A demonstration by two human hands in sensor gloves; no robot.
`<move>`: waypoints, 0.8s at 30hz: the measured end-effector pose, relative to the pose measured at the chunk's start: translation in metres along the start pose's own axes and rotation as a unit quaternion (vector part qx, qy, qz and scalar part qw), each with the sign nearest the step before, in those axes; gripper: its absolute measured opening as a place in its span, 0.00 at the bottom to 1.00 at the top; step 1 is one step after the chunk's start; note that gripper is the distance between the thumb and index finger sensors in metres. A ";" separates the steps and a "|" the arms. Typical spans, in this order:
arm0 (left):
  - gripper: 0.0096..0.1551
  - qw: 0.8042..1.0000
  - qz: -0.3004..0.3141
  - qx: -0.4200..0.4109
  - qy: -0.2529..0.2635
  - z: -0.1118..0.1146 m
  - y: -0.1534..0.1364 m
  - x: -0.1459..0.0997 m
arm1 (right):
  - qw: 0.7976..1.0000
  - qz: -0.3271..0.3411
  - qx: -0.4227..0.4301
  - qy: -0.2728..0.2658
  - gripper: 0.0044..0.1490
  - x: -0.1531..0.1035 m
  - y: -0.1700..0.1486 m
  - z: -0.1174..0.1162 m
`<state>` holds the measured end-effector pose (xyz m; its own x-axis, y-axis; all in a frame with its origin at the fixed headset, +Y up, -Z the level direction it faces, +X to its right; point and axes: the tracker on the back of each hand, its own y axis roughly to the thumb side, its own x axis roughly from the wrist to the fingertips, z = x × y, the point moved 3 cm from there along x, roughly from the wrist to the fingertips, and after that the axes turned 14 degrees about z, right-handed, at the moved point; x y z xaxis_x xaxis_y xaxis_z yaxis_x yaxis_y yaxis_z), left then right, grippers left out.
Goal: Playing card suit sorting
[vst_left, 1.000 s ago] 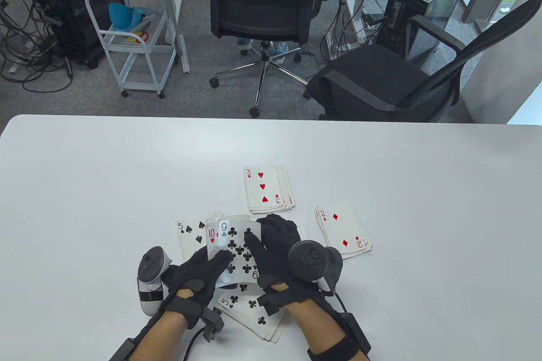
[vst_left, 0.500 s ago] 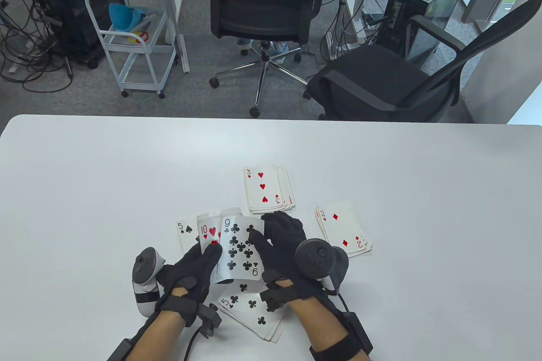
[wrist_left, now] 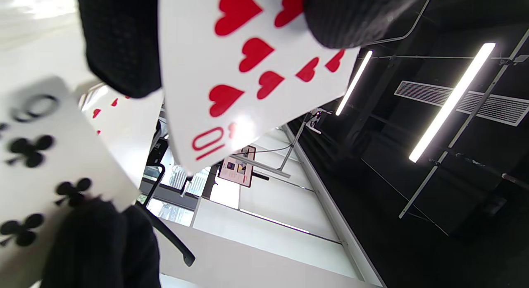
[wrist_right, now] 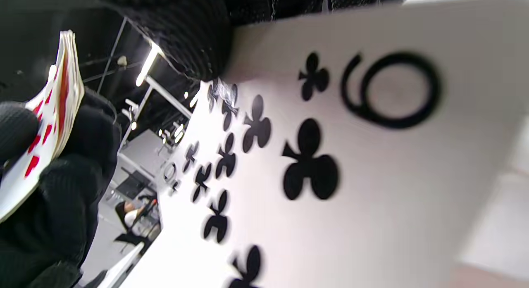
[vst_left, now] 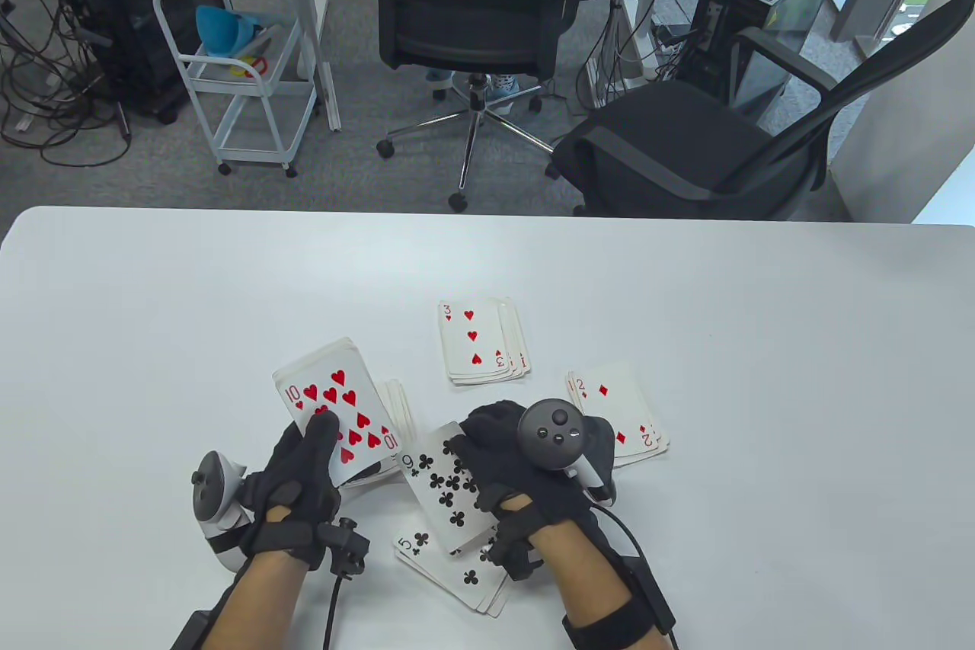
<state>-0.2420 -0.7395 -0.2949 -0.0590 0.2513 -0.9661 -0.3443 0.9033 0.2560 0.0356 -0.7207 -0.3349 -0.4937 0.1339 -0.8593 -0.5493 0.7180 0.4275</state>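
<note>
Sorting partly done, judging by four face-up piles lying on the white table (vst_left: 152,284): hearts pile (vst_left: 480,341) at centre, diamonds pile (vst_left: 617,414) to its right, clubs pile (vst_left: 457,566) at lower centre, spades pile (vst_left: 396,406) mostly hiding behind the held stack. Left hand (vst_left: 297,486) is gripping the unsorted stack (vst_left: 335,410), ten of hearts on top. Right hand (vst_left: 510,463) is pinching the nine of clubs (vst_left: 438,486), carrying it above the clubs pile; the stack is awaiting sorting.
</note>
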 end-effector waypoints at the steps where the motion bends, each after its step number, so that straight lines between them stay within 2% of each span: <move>1: 0.29 1.000 0.003 0.002 0.001 0.001 0.000 0.000 | 1.000 -0.002 -0.013 0.027 0.22 0.001 0.001 -0.004; 3: 0.29 1.000 0.004 0.003 0.001 0.002 0.000 -0.001 | 0.996 -0.009 -0.030 0.087 0.22 0.002 0.002 -0.014; 7: 0.29 1.000 0.000 0.004 -0.003 0.004 -0.002 -0.001 | 0.987 -0.036 -0.045 0.151 0.22 0.003 0.004 -0.037; 11: 0.29 1.000 -0.003 0.007 -0.006 0.004 -0.003 -0.001 | 0.978 -0.047 -0.135 0.151 0.23 0.005 0.005 -0.046; 14: 0.29 1.000 -0.005 0.008 -0.008 0.004 -0.004 -0.002 | 0.971 -0.065 -0.170 0.156 0.29 0.005 0.002 -0.047; 19: 0.29 1.000 -0.009 0.011 -0.011 0.005 -0.006 -0.002 | 0.982 -0.051 -0.152 0.098 0.29 0.004 0.004 -0.033; 24: 0.30 0.999 -0.023 0.020 -0.029 0.010 -0.011 -0.002 | 0.997 -0.009 -0.078 -0.005 0.28 0.000 0.008 -0.015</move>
<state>-0.2289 -0.7461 -0.2951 0.0113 0.2285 -0.9735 -0.3079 0.9270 0.2141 0.0217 -0.7250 -0.3272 -0.4768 0.1290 -0.8695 -0.6560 0.6062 0.4497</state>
